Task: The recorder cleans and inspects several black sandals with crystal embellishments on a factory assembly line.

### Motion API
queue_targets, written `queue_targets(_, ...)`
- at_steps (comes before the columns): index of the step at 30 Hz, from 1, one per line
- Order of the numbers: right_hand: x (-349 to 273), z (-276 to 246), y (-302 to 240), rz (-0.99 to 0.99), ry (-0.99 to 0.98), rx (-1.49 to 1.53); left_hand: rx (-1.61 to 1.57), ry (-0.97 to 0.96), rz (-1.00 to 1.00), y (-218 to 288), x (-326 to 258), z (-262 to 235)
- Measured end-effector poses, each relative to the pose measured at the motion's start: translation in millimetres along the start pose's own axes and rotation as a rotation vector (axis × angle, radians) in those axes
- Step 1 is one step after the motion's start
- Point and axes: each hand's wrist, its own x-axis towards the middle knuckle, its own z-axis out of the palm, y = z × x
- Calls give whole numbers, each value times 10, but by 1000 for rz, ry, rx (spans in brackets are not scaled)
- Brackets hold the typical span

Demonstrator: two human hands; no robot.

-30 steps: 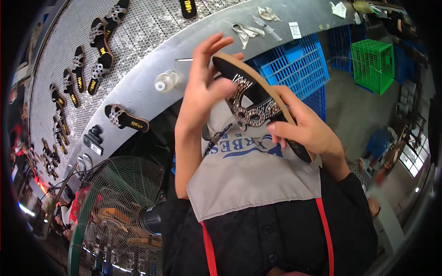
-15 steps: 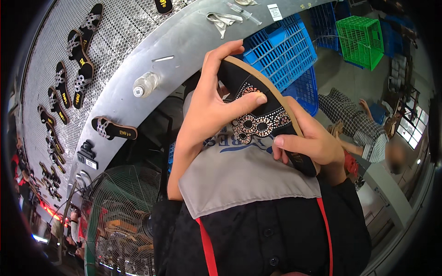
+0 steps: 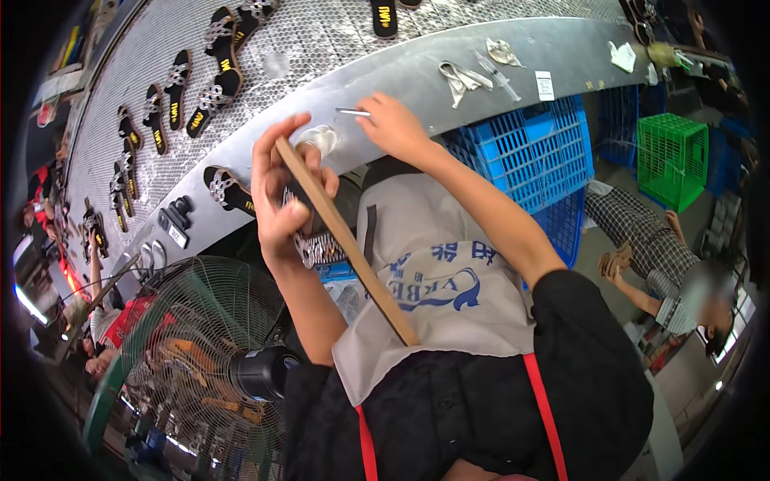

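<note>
My left hand (image 3: 281,196) is closed around a black slide sandal, turned so its tan sole edge (image 3: 349,244) faces up. Its rhinestone-studded strap (image 3: 321,250) shows on the left, partly hidden by my fingers. Over the metal ledge (image 3: 417,88), my right hand (image 3: 393,128) has its fingertips closed on one end of a slim silvery tool (image 3: 350,111); its exact kind is too small to tell. A clear bottle (image 3: 322,139) stands on the ledge between my hands, partly covered by my left fingers.
Several similar sandals (image 3: 174,92) lie on the mesh-patterned surface; another (image 3: 228,191) is on the ledge. A cloth scrap (image 3: 461,82) and a syringe (image 3: 499,77) lie farther right. Blue crates (image 3: 529,152) stand below the ledge, a large fan (image 3: 192,353) at lower left. A person (image 3: 674,280) sits right.
My right hand has left the sandal and reached forward to the slim tool on the ledge. My left hand has moved left with the sandal, tipping it edge-on. The view has shifted.
</note>
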Motion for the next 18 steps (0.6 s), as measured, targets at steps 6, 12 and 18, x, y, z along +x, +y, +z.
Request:
queue_targets(6,436,854,316,-94,-123,-506,13,171,123,302,-602,-196)
queue_targets(12,441,800,489,-149,-235,-423,-85,55,299,358,-620,-331)
queue_targets(18,-42,-520,-223,211,-478,617,-39,-119,355,299,-119,-157)
